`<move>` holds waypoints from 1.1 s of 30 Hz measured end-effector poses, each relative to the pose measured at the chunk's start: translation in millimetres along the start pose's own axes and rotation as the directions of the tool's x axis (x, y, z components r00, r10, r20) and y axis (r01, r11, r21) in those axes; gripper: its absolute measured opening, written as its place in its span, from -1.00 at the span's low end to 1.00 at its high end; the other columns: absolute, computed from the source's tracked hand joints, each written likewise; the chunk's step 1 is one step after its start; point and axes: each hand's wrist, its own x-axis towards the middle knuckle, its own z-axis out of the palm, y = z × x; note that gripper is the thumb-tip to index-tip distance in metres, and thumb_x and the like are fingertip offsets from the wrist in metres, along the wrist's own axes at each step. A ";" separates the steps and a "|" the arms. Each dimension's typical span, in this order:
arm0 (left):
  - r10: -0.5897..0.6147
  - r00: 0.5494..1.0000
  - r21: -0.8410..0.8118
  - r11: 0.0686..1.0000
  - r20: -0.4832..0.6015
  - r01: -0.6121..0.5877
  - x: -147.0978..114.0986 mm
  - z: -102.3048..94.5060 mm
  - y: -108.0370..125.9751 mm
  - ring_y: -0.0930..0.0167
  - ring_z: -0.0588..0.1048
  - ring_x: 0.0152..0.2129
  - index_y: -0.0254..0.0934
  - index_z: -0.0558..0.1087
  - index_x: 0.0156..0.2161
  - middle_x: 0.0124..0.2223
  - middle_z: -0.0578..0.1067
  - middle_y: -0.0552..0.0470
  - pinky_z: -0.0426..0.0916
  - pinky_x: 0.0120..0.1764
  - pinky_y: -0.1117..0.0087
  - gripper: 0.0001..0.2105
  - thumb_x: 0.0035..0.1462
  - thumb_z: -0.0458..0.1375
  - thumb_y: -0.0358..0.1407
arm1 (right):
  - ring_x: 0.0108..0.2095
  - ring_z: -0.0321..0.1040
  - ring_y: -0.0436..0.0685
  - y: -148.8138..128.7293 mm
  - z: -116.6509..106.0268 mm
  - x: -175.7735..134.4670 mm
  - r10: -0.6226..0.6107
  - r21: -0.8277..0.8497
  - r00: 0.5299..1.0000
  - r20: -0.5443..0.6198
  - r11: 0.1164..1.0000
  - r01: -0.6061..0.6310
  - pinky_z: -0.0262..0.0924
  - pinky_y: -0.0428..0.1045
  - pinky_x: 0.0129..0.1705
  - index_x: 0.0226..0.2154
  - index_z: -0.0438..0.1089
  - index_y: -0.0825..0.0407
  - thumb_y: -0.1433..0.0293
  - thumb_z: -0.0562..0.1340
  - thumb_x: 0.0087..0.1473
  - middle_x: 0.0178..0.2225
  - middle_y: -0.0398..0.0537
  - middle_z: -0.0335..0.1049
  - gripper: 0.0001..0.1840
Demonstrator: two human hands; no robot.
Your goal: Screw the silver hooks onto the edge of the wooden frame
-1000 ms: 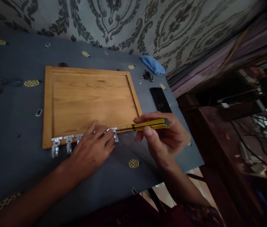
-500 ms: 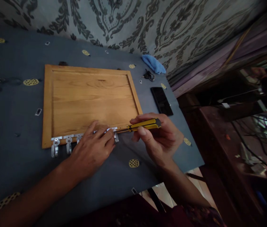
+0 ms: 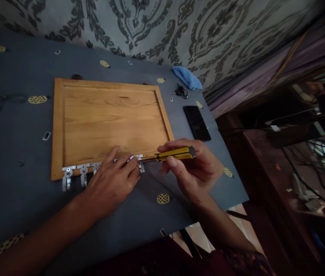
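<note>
A framed wooden panel (image 3: 113,119) lies flat, with several silvery metal hooks (image 3: 68,177) along its near edge. My left hand (image 3: 115,180) rests over that edge, covering some hooks, its bent fingers holding the metal hook (image 3: 141,165) at the right end of the row. In my right hand (image 3: 198,168) is a screwdriver with a yellow and black handle (image 3: 176,154), pinched between thumb and fingers. Its shaft points left and nearly level toward that right-end hook. The tip is too small and partly hidden to tell whether it sits in a screw.
A dark patterned cloth covers the table (image 3: 36,214). To the panel's right lie a black phone (image 3: 197,122), a bunch of keys (image 3: 180,92) and a blue cloth (image 3: 187,78). Patterned wallpaper (image 3: 139,27) rises behind. Cables (image 3: 309,172) hang over dark furniture at right.
The screwdriver handle has turned slightly within my right fingers, which have shifted a little. My left hand and the panel stay where they were.
</note>
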 end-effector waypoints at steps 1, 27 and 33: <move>0.002 1.000 0.003 1.000 0.001 -0.002 0.0 0.0 -0.1 0.23 0.54 -0.10 -0.38 0.54 -0.14 -0.09 0.61 -0.11 0.31 0.12 0.02 -0.78 0.36 0.04 -0.36 | -0.55 0.43 -0.09 0.2 -0.1 -0.1 -0.004 -0.005 1.000 0.000 1.000 0.004 0.45 -0.11 -0.49 -0.13 0.49 -0.07 0.44 0.36 0.15 -0.24 -0.18 0.55 -0.79; 0.012 1.000 0.009 1.000 -0.015 -0.012 -0.7 0.7 -0.2 0.21 0.54 -0.08 -0.39 0.54 -0.13 -0.08 0.61 -0.11 0.32 0.11 0.02 -0.77 0.36 0.03 -0.36 | -0.43 0.43 0.03 -7.4 -2.0 9.1 -0.023 -0.252 1.000 0.010 0.967 0.024 0.37 0.01 -0.34 -0.27 0.49 -0.03 0.32 0.33 0.17 -0.41 -0.16 0.51 -0.92; 0.008 1.000 0.005 1.000 -0.018 -0.008 0.9 0.3 -0.5 0.22 0.55 -0.10 -0.40 0.54 -0.13 -0.11 0.61 -0.09 0.34 0.09 0.01 -0.76 0.37 0.02 -0.36 | -0.40 0.42 0.05 -10.7 -3.5 9.8 0.005 -0.276 0.999 0.041 0.961 0.006 0.34 0.04 -0.28 -0.29 0.49 -0.04 0.35 0.35 0.15 -0.46 -0.18 0.47 -0.95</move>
